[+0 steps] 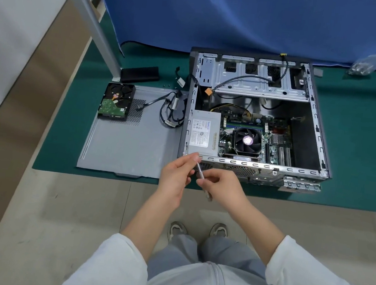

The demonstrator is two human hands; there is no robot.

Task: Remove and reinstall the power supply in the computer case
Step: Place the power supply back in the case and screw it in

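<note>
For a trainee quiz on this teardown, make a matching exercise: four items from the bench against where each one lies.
Things:
1. power supply
2. hard drive
3. screwdriver
4. bag of screws

Places:
A. on the green mat at the far right, by the blue cloth
B. held in both hands in front of the case
C. on the removed side panel, left of the case
D. inside the case, at its near left corner

Pairs: 1-D, 2-C, 3-B, 4-A
</note>
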